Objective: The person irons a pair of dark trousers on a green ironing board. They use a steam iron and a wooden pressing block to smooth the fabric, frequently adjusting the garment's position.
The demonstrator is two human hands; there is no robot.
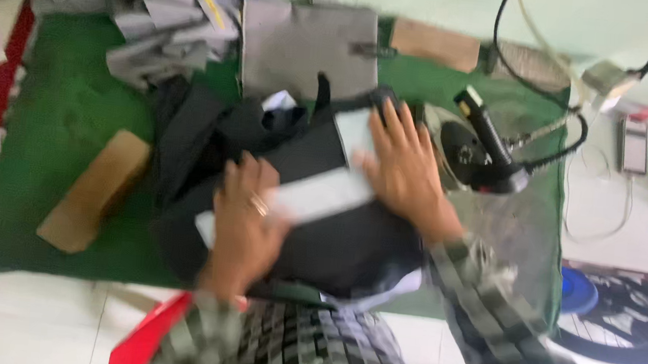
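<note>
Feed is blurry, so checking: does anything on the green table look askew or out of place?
Nothing clearly wrong. Both hands, left hand and right hand, press a pale rectangular template onto bunched black fabric. The black iron sits beside it on the green table.

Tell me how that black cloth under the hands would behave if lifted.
The black cloth is probably floppy: it lies in folds and bunches on the green table. It likely drapes and sags. Both hands, left and right, press it flat.

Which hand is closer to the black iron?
The right hand. It rests on the dark cloth just beside the iron, while the left hand lies farther away, across the white strip.
</note>
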